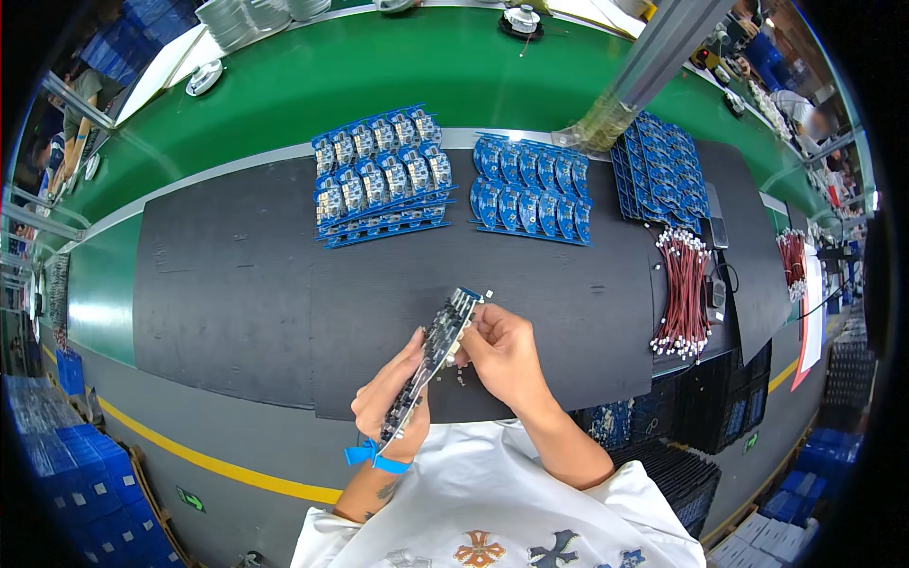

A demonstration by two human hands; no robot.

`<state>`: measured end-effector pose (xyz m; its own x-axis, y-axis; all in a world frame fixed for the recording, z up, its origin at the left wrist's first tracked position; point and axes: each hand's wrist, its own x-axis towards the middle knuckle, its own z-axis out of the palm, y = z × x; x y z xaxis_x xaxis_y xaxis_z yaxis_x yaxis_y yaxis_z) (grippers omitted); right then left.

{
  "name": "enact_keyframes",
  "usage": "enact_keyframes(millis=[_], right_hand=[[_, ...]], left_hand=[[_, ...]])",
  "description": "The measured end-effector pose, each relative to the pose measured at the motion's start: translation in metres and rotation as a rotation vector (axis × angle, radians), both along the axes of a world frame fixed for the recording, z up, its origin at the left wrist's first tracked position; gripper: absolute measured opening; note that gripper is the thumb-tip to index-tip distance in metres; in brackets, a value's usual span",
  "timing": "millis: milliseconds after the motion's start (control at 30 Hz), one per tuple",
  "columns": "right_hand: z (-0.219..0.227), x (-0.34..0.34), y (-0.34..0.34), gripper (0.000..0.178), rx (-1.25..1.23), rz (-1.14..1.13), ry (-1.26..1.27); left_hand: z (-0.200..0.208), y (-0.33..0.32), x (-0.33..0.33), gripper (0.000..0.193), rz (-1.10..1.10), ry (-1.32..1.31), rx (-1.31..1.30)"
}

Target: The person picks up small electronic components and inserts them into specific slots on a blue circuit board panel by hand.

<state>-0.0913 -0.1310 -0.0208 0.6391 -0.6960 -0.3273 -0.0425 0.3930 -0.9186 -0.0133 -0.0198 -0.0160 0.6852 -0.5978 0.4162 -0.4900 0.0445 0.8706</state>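
Panel point(431, 354) of small circuit boards stands tilted almost on edge between the person's two hands, its long side running from low in the left palm up to a far end just beyond the right fingertips. From where I stand, the left hand point(392, 390) is clamped along its lower left side, thumb toward the upper part, while the right hand point(502, 346) is bent in at the other face, thumb and fingers gathered close to the parts along the edge; whether they pinch a part or only press on one, I cannot tell. To do this close handwork well, I would have the left grip firm but low on the rim, so the panel neither bows nor twists when the right fingers push or pull. Short, straight movements, square to the board, seem kinder to the little parts than any sideways levering. Small pale bits point(461, 377) lie on the black mat point(237, 284) just under the right hand, so it looks wise to work above that spot and let nothing scatter. The blue wristband point(377, 458) at the left wrist should hang free of the panel's near end. Beyond the hands, a stack of blue panels point(383, 180) sits ahead of the left one, and red wires point(682, 293) lie well to the right.
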Motion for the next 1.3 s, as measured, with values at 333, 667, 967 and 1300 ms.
enact_keyframes(millis=[333,667,967,1300], right_hand=[[0.013,0.006,0.007,0.018,-0.046,-0.043,-0.141],[0.013,0.000,0.002,0.015,0.108,0.045,-0.051],[0.023,0.005,0.005,0.016,0.012,-0.032,-0.222],[0.016,-0.008,0.000,0.017,0.056,0.021,-0.051]], left_hand=[[-0.001,0.002,-0.001,0.013,0.207,0.255,-0.068],[0.001,0.005,0.005,0.015,0.164,0.017,0.078],[0.006,0.002,0.001,0.019,0.017,0.207,0.047],[0.001,0.005,0.003,0.018,0.219,0.336,0.081]])
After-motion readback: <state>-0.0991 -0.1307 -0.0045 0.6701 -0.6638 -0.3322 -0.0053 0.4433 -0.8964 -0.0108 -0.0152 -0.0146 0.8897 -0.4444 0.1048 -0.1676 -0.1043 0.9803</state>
